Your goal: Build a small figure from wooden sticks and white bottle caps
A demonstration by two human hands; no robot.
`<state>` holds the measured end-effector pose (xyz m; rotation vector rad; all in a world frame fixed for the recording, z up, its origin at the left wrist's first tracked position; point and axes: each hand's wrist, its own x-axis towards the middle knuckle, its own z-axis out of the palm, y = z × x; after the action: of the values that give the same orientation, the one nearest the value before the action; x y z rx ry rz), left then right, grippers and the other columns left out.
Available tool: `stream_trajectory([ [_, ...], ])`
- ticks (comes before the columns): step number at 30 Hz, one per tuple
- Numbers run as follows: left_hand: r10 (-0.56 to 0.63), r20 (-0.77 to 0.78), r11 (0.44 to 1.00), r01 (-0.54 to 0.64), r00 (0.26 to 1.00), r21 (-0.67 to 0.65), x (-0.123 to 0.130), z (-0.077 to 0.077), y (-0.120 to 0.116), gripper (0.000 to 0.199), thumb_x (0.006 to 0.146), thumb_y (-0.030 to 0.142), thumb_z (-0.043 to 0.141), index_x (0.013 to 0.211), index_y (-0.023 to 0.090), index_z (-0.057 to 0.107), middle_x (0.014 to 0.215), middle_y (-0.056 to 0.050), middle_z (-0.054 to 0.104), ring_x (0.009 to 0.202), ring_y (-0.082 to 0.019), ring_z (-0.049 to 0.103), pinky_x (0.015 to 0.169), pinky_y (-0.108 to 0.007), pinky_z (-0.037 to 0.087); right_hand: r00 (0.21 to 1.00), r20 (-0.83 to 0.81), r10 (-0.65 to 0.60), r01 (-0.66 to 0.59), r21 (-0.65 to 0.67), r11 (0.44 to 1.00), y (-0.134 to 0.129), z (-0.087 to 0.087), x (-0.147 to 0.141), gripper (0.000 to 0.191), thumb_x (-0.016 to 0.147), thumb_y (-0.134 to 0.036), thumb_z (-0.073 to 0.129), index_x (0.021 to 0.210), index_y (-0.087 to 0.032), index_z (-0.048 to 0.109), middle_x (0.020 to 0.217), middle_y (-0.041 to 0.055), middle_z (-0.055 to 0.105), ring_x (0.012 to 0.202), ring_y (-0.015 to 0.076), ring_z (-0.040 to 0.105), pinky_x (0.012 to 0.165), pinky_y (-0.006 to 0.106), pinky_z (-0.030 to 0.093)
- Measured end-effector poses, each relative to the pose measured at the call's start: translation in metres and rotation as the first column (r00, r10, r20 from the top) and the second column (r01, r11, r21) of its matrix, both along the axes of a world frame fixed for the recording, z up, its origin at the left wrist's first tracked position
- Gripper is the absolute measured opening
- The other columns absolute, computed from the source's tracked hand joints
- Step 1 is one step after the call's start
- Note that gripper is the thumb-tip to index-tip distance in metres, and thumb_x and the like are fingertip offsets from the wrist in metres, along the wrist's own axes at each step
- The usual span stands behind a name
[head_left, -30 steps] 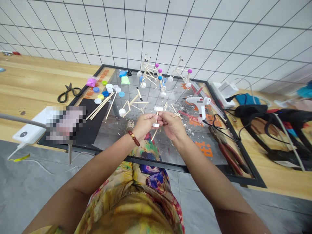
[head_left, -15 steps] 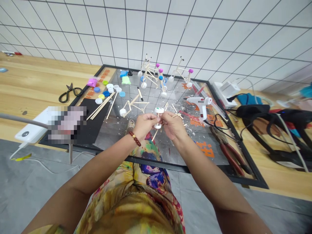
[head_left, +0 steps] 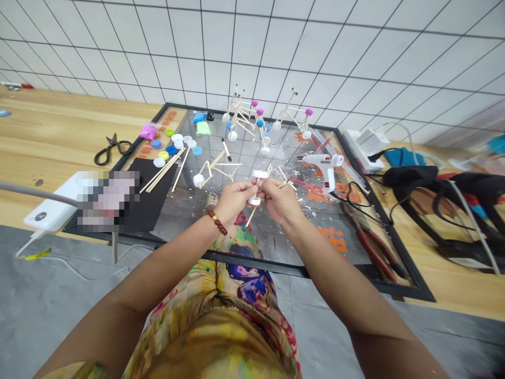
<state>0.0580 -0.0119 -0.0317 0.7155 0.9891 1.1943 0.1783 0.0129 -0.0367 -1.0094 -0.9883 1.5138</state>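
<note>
Between my fingertips, over the glass board (head_left: 189, 216), is a small wooden stick with a white bottle cap (head_left: 261, 173) at its upper end and another white cap (head_left: 254, 201) at its lower end. My left hand (head_left: 232, 200), with a beaded bracelet, pinches it from the left. My right hand (head_left: 281, 201) is closed on it from the right, its fingertips meeting the left ones. Below the lower cap a thin stick (head_left: 251, 217) slants down; whether it is joined to the caps I cannot tell. Just beyond my left hand stands a stick frame (head_left: 215, 166) with one white cap wheel.
Several stick models (head_left: 246, 118) stand at the back by the tiled wall. A glue gun (head_left: 324, 167) and pliers (head_left: 366, 239) lie right. Left are loose sticks (head_left: 162, 171), bottle caps (head_left: 178, 145), scissors (head_left: 112, 150) and a power bank (head_left: 59, 200). Wood scraps are scattered mid-board.
The upper cap has tipped and shifted slightly up, now showing more side-on. Both hands keep their pinch in almost the same place.
</note>
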Motion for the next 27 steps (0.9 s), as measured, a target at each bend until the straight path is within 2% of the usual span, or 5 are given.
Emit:
stream_trajectory([
  [5, 0.039, -0.027, 0.999, -0.039, 0.999, -0.019, 0.005, -0.006, 0.001, 0.022, 0.078, 0.013, 0.074, 0.059, 0.012, 0.064, 0.054, 0.000, 0.063, 0.052, -0.010, 0.061, 0.056, -0.022, 0.053, 0.999, 0.042, -0.016, 0.017, -0.017, 1.000, 0.003, -0.003, 0.000, 0.018, 0.053, -0.030, 0.076, 0.057, -0.018, 0.064, 0.054, -0.0011, 0.061, 0.050, 0.0074, 0.049, 0.049, 0.020, 0.039],
  [11, -0.026, 0.020, 1.000, 0.026, 0.999, 0.006, 0.003, -0.004, 0.000, 0.020, 0.078, 0.021, 0.078, 0.065, 0.012, 0.066, 0.061, -0.003, 0.067, 0.056, -0.012, 0.064, 0.063, -0.027, 0.057, 1.000, 0.013, -0.008, 0.008, -0.062, 0.998, 0.002, 0.000, 0.001, 0.021, 0.052, -0.032, 0.077, 0.062, -0.019, 0.065, 0.052, -0.0027, 0.058, 0.046, 0.0071, 0.045, 0.044, 0.020, 0.034],
  [20, 0.004, 0.097, 0.999, -0.008, 0.995, 0.047, 0.001, -0.008, 0.002, 0.034, 0.055, 0.034, 0.094, 0.069, 0.011, 0.073, 0.062, -0.003, 0.070, 0.062, -0.013, 0.066, 0.063, -0.025, 0.055, 0.996, -0.079, -0.048, 0.043, -0.062, 0.997, -0.004, 0.006, -0.005, 0.022, 0.053, -0.034, 0.079, 0.061, -0.020, 0.064, 0.050, -0.0054, 0.048, 0.050, 0.0082, 0.042, 0.050, 0.024, 0.039],
  [24, 0.006, 0.121, 0.999, -0.010, 0.993, 0.038, 0.002, -0.011, 0.001, 0.034, 0.054, 0.035, 0.094, 0.069, 0.013, 0.074, 0.065, -0.003, 0.071, 0.062, -0.014, 0.066, 0.063, -0.026, 0.055, 0.996, -0.072, -0.057, 0.051, -0.072, 0.996, -0.003, 0.006, -0.006, 0.022, 0.054, -0.035, 0.078, 0.063, -0.020, 0.064, 0.050, -0.0057, 0.047, 0.051, 0.0086, 0.041, 0.051, 0.024, 0.038],
  [27, 0.034, 0.104, 0.999, -0.037, 0.994, 0.026, 0.005, -0.012, 0.001, 0.031, 0.054, 0.030, 0.094, 0.067, 0.012, 0.072, 0.063, -0.002, 0.070, 0.061, -0.012, 0.064, 0.062, -0.025, 0.053, 0.994, -0.070, -0.084, 0.077, -0.096, 0.992, -0.003, 0.004, -0.009, 0.022, 0.051, -0.033, 0.077, 0.058, -0.020, 0.060, 0.051, -0.0050, 0.048, 0.051, 0.0091, 0.041, 0.050, 0.025, 0.038],
])
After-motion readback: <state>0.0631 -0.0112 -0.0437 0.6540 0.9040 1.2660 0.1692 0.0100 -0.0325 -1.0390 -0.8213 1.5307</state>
